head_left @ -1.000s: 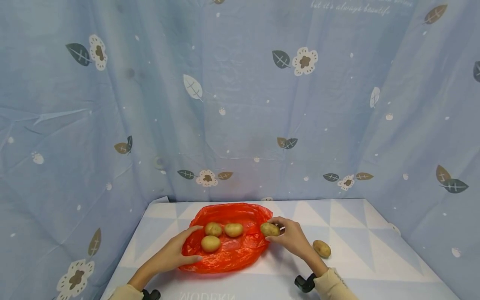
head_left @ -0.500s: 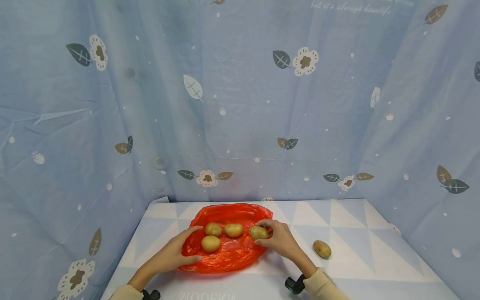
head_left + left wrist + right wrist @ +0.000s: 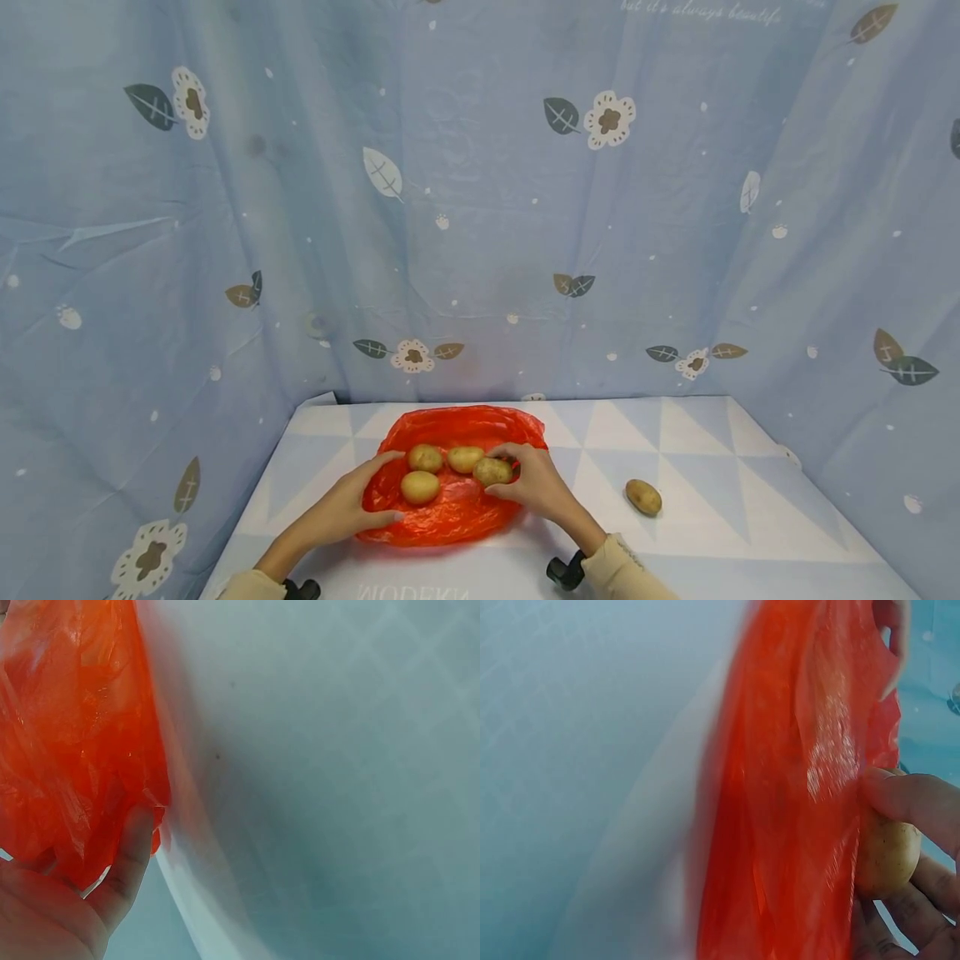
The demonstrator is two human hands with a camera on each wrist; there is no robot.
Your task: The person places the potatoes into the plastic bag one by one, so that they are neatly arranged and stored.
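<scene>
A red plastic bag (image 3: 456, 521) lies spread with its mouth gaping. Inside rest three potatoes: one at the back left (image 3: 425, 459), one beside it (image 3: 464, 459) and one in front (image 3: 420, 488). My left hand (image 3: 341, 504) holds the bag's left side, thumb and fingers spread around it; in the left wrist view the thumb (image 3: 129, 866) lies against the red film. My right hand (image 3: 536, 485) grips another potato (image 3: 492, 472) between thumb and fingers, over the right part of the bag. The right wrist view shows this potato (image 3: 889, 855) partly behind the bag's side.
One more potato (image 3: 643, 497) lies on the table to the right of the bag. The table cover (image 3: 697, 467) has white and pale blue triangles. A blue curtain (image 3: 465, 208) with leaves and flowers closes off the back and sides.
My right hand has carried its potato leftward from the bag's right rim to beside the potatoes in the bag. The left hand stays at the bag's left side.
</scene>
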